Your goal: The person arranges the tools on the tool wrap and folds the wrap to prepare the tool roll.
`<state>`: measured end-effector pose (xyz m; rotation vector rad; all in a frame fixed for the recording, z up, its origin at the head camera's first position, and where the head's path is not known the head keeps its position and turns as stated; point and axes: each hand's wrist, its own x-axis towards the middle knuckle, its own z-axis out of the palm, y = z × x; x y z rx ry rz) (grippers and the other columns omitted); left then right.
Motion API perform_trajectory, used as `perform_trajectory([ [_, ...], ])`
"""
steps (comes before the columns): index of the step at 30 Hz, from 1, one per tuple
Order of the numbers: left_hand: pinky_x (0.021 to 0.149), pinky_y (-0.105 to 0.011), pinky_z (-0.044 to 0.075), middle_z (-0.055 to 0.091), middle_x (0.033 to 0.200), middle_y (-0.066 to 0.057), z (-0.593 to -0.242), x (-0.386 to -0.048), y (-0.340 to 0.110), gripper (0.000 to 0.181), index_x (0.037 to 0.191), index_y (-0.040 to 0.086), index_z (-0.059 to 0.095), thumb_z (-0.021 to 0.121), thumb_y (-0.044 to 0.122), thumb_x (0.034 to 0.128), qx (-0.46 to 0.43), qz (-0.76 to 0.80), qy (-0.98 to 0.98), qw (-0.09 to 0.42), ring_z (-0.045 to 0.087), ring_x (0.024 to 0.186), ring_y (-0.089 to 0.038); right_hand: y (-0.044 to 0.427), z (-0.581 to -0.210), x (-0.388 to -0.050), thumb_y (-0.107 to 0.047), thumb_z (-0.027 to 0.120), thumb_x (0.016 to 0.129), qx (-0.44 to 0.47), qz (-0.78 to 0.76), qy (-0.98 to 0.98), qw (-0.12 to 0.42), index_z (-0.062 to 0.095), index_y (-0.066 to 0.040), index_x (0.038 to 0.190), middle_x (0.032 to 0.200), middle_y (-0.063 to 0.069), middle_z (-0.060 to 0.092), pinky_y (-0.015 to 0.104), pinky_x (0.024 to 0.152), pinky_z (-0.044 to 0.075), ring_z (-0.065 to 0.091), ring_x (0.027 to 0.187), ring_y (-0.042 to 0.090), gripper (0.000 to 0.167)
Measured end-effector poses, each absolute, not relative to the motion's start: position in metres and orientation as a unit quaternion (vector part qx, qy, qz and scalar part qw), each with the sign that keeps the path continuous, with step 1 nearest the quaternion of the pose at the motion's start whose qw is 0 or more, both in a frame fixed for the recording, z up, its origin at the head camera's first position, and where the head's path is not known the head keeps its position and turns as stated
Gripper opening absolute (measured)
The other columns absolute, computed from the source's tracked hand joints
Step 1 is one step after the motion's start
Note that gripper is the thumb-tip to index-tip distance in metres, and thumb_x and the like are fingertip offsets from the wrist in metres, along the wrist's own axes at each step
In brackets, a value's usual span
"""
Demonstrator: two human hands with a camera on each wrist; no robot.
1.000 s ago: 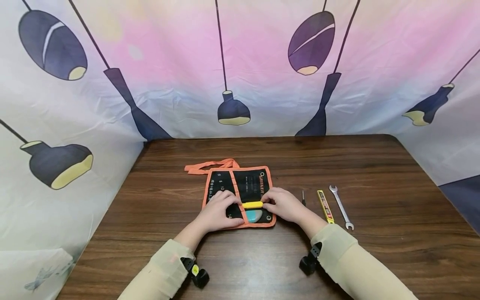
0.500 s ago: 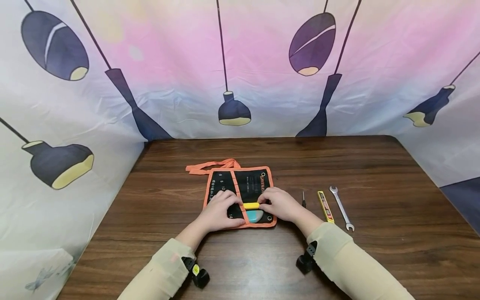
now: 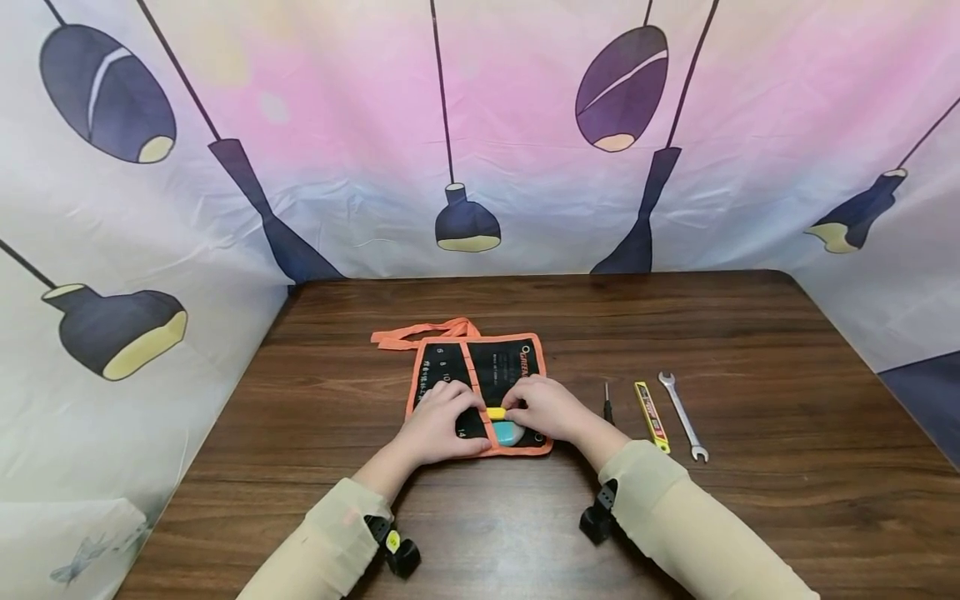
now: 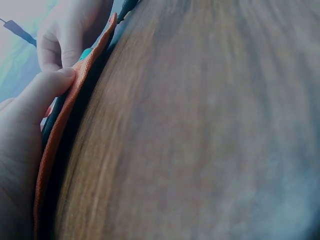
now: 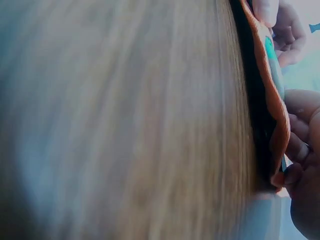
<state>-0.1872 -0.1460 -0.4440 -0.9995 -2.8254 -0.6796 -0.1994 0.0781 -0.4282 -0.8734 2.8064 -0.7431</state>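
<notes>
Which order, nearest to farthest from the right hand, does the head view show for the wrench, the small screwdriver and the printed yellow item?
1. Small screwdriver, just right of the right hand.
2. Printed yellow item, between the other two.
3. Wrench, farthest right of the three.

a second on, we see the right hand (image 3: 547, 408) shifted left across the pouch (image 3: 498, 358), less of the yellow tool (image 3: 495, 413) showing beside the orange strip (image 3: 470, 367). the right sleeve (image 3: 648, 487) has moved left too, and we see more of the screwdriver (image 3: 607, 410) and the narrow yellow box (image 3: 651, 417).
</notes>
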Motion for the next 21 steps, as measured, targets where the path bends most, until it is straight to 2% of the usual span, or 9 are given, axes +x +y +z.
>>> perform_trajectory([
  [13, 0.087, -0.039, 0.037, 0.051, 0.107, 0.007, -0.4426, -0.186, -0.147, 0.044, 0.104, 0.024, 0.064, 0.071, 0.053, 0.0726, -0.321, -0.215, -0.922, 0.038, 0.042, 0.098, -0.015, 0.0718, -0.4309, -0.2001, -0.019, 0.066, 0.087, -0.283, -0.25, 0.924, 0.055, 0.072, -0.016, 0.093, 0.092, -0.005, 0.063, 0.034, 0.082, 0.044, 0.055, 0.092, 0.015, 0.009],
  [21, 0.086, -0.039, 0.038, 0.051, 0.107, 0.006, -0.4429, -0.185, -0.1452, 0.043, 0.104, 0.024, 0.064, 0.073, 0.051, 0.0724, -0.325, -0.217, -0.919, 0.043, 0.042, 0.098, -0.016, 0.0761, -0.4341, -0.2003, -0.022, 0.065, 0.088, -0.278, -0.255, 0.924, 0.062, 0.073, -0.018, 0.095, 0.094, -0.007, 0.064, 0.033, 0.082, 0.043, 0.054, 0.091, 0.012, 0.011],
])
